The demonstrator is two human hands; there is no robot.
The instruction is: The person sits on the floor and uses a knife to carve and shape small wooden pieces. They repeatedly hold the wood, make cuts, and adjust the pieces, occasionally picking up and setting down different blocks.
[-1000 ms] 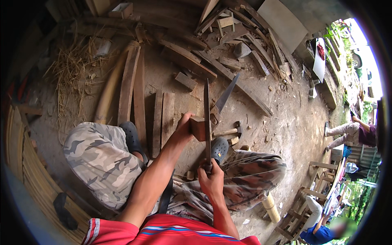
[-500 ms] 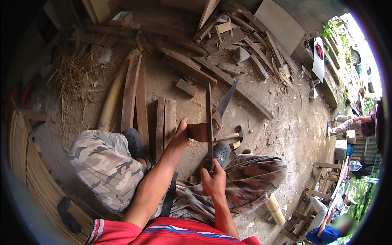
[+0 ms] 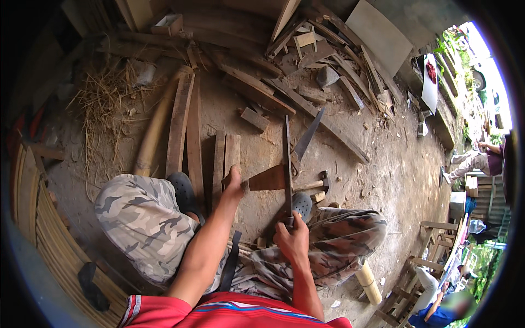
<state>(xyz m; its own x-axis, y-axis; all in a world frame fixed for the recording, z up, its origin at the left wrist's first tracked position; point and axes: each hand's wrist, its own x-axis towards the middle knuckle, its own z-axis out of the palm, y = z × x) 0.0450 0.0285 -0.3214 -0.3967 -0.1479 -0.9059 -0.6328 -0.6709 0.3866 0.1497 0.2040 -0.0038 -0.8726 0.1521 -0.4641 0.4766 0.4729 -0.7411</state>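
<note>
Head view, left hand (image 3: 234,186): fingers, partly hidden, grip the narrow end of a brown piece.
Brown piece (image 3: 268,179): flat-sided, tapering, smooth-looking; between the hands, its broad end meeting the bar in view.
Right hand (image 3: 293,236): fingers closed around the bar's handle.
Bar (image 3: 288,147): long, straight, narrow, dark.
Handsaw (image 3: 309,134): grey tapering blade, on dusty ground.
Hammer (image 3: 315,185): pale wooden handle, dark head.

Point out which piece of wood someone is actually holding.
The reddish-brown block in the left hand, its right end beside the dark blade; the scattered boards lie unheld.
</note>
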